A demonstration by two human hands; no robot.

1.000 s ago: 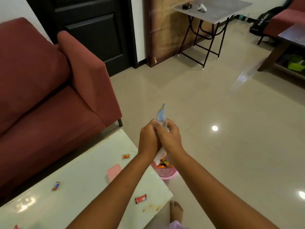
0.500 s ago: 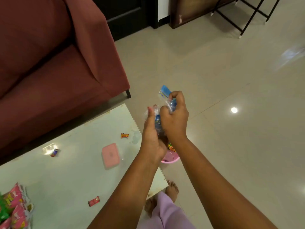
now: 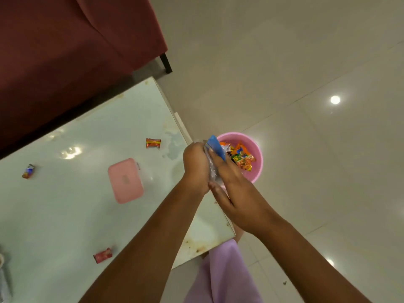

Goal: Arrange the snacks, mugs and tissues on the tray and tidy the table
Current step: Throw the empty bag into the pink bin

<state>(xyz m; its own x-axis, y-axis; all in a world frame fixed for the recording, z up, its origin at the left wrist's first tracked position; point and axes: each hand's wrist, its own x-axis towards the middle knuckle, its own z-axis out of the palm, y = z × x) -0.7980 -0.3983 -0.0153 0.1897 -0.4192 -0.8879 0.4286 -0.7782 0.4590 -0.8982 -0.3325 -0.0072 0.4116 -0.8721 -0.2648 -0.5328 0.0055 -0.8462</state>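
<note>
My left hand (image 3: 196,167) and my right hand (image 3: 231,189) press together on a crumpled clear and blue wrapper (image 3: 215,149), just over the near rim of a pink bin (image 3: 255,162) on the floor. The bin holds several orange and green snack wrappers (image 3: 241,157). On the pale glass table (image 3: 65,215) lie an orange sweet (image 3: 153,143), a small blue and red sweet (image 3: 28,171), a red sweet (image 3: 102,255) and a pink lidded box (image 3: 125,180).
A dark red sofa (image 3: 65,51) runs along the table's far side, its black leg (image 3: 166,63) near the table corner. Beige tiled floor (image 3: 306,106) spreads to the right. My lilac-clad leg (image 3: 223,276) stands beside the stained table corner (image 3: 207,241).
My view has tipped down, off the room and onto the table end and bin. Both hands have come down with the wrapper, from chest height to just over the bin's rim.
</note>
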